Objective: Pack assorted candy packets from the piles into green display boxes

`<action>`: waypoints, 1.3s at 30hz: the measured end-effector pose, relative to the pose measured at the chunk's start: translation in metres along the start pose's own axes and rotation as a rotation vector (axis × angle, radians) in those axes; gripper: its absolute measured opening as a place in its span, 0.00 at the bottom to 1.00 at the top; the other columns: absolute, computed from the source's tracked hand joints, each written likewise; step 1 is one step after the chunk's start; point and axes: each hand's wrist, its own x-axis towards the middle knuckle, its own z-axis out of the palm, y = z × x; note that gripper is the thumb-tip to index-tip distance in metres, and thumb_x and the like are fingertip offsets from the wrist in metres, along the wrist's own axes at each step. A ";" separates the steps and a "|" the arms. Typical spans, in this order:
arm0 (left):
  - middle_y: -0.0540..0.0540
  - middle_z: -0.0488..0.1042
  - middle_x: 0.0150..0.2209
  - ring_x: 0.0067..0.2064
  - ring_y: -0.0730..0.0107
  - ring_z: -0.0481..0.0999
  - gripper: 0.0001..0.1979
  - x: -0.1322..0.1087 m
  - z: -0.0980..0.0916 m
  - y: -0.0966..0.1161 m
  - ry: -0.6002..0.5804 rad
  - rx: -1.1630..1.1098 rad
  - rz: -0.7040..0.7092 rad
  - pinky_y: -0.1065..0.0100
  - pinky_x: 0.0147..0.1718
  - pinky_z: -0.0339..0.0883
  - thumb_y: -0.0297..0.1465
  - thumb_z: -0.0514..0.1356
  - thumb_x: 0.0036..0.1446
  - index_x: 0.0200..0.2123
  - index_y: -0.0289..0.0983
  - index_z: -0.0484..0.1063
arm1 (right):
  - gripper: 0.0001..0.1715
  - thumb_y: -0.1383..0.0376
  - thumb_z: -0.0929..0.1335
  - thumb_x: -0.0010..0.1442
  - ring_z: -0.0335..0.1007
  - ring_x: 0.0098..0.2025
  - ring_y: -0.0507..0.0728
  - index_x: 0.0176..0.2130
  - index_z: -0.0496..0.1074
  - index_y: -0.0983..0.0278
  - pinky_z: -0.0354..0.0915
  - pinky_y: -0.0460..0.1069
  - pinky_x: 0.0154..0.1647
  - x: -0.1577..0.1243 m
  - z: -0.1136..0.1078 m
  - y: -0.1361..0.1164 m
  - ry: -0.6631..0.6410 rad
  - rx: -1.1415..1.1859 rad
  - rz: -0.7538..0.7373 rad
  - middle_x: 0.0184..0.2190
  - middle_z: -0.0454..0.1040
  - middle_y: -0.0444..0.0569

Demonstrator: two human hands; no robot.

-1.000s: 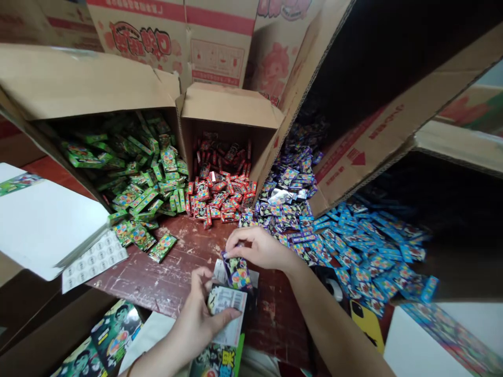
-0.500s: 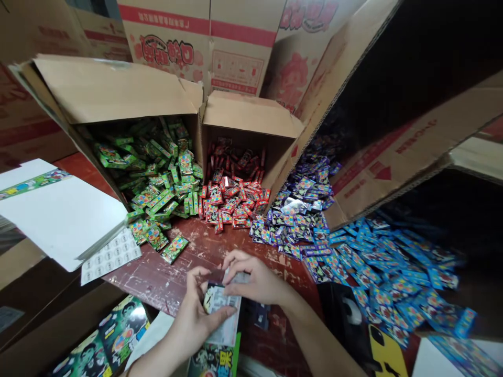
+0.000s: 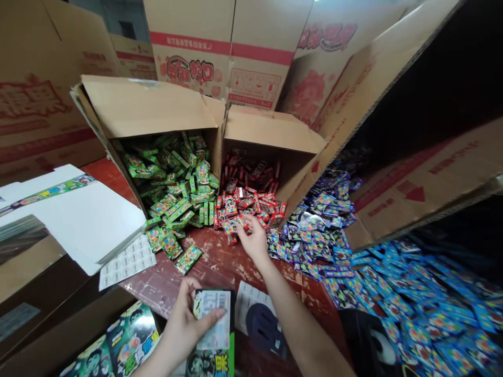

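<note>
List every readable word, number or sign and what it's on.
"果", yellow: box in left hand
"糖果" (likely), red: left carton
Red arrow: right carton; nearby print blurred
Unreadable red print: rear carton
Too small or blurred: barcode label, sticker sheet, printed paper, loose packets, lower-left packaging, patterned strip
Numbers: none readable

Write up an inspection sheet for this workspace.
Surface: red-brown table, finish worn.
Job's things: black-and-green box; green packets, red packets, purple packets, blue packets, loosely piled.
Clutter: sheet of round prints beside white cards; dark object, unidentified.
Hands: left hand holds the box; right hand at the red packets, grip unclear.
Cables: nothing seen.
Surroundings: open cartons around the piles; tall printed cartons behind.
</note>
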 end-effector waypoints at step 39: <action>0.50 0.73 0.38 0.38 0.67 0.73 0.28 -0.011 0.017 0.016 -0.229 -0.112 0.008 0.67 0.37 0.65 0.30 0.68 0.48 0.47 0.43 0.53 | 0.12 0.55 0.74 0.52 0.70 0.35 0.55 0.31 0.81 0.61 0.66 0.51 0.38 -0.058 -0.051 -0.071 -0.846 0.200 -0.013 0.34 0.73 0.48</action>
